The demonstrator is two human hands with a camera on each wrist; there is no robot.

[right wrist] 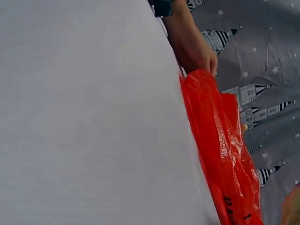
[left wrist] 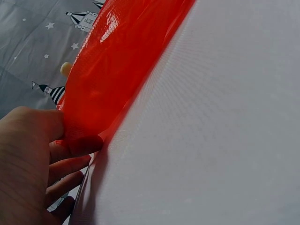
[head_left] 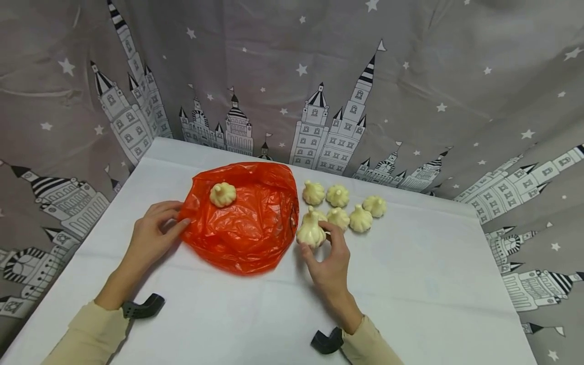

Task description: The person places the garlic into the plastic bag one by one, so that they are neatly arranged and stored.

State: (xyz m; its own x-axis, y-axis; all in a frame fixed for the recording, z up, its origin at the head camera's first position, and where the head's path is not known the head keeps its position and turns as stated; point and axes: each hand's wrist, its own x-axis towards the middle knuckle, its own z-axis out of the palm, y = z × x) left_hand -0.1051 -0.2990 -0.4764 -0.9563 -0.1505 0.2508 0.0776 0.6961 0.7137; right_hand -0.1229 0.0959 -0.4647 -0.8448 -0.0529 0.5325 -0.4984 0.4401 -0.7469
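A red plastic bag (head_left: pixel 242 238) lies on the white table with its mouth spread wide. One pale garlic bulb (head_left: pixel 223 194) sits inside it, toward the back left. My left hand (head_left: pixel 152 230) pinches the bag's left edge between thumb and fingers; the left wrist view shows this hand (left wrist: pixel 26 164) with the red film (left wrist: pixel 110 70) between them. Just off the bag's right rim, my right hand (head_left: pixel 330 261) grips another garlic bulb (head_left: pixel 311 230), stem up. In the right wrist view, the bag's side (right wrist: pixel 225 150) appears, but the held bulb is not clearly visible.
Several more garlic bulbs (head_left: pixel 361 219) stand in a loose cluster to the right of the bag, one partly hidden behind the held bulb. The white table (head_left: pixel 424 284) meets a grey curtain (head_left: pixel 264 61) printed with castles and stars. Dark wrist mounts (head_left: pixel 145 306) sit near both cuffs.
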